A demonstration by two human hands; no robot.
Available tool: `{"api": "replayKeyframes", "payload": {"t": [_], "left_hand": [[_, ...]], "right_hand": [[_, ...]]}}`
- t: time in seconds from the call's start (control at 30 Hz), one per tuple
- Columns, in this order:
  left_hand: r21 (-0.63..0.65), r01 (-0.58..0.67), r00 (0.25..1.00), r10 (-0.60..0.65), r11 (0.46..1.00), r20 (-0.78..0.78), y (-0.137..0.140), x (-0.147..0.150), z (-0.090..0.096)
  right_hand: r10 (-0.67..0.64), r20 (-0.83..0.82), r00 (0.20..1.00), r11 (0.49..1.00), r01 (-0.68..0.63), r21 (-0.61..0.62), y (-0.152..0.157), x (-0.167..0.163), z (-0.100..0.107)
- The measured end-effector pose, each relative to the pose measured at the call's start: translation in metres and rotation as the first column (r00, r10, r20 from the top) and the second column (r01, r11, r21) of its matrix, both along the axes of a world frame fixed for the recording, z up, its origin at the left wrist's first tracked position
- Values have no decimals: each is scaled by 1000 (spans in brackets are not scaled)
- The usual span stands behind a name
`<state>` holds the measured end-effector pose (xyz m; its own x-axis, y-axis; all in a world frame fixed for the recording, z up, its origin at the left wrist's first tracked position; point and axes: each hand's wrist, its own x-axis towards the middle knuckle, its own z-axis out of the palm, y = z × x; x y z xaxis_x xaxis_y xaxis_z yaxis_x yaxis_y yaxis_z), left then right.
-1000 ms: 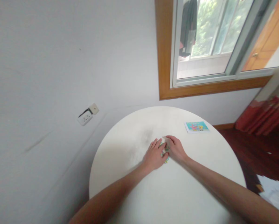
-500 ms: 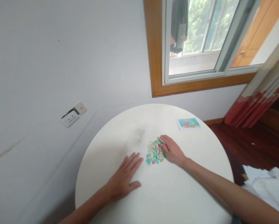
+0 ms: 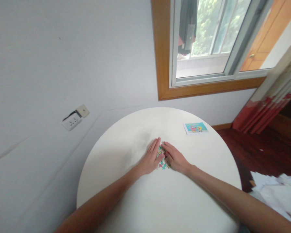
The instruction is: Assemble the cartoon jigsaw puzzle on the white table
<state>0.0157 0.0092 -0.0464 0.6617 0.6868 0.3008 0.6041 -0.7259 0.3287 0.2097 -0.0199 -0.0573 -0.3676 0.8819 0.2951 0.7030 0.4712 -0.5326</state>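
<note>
A small heap of colourful jigsaw puzzle pieces lies near the middle of the white round table. My left hand rests against the heap's left side, fingers stretched out and thumb over some of the pieces. On the right side, my right hand cups the heap with its fingers extended toward the far edge. Both palms face inward, and part of the heap is hidden beneath them. Neither hand is closed around a piece that I can see.
A small picture card with cartoon figures lies toward the table's back right. The wall with a socket stands at the left, a window behind. White papers are piled to the right, beyond the table's edge.
My left hand has moved right and away from me, up against the puzzle pieces. The heap is now squeezed narrower between both hands. My right hand has hardly moved.
</note>
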Motion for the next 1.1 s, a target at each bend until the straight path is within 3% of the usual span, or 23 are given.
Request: {"api": "replayKeyframes", "payload": {"t": [0.2,0.33,0.43,0.63,0.8,0.9,1.1], "left_hand": [[-38,9,1000,-9,999,1,29,-20,-5],[-77,-11,991,22,997,135,40,-23,-2],[-93,-11,985,27,996,173,44,-24,1],[-118,-13,987,31,993,155,45,-26,2],[-172,-53,971,91,984,220,46,-28,3],[-200,-122,950,173,972,261,48,-29,2],[-149,-285,930,311,947,197,49,-30,-2]], "right_hand": [[59,-79,995,998,-59,7,49,1,-1],[-123,-367,922,988,77,-137,86,-3,-1],[-208,-432,878,975,153,-159,100,-2,-4],[-167,-409,897,986,144,-86,93,3,-10],[-170,-383,908,985,145,-92,84,2,-3],[-155,-348,924,987,133,-87,79,2,2],[-136,-314,940,991,124,-58,74,5,1]]}}
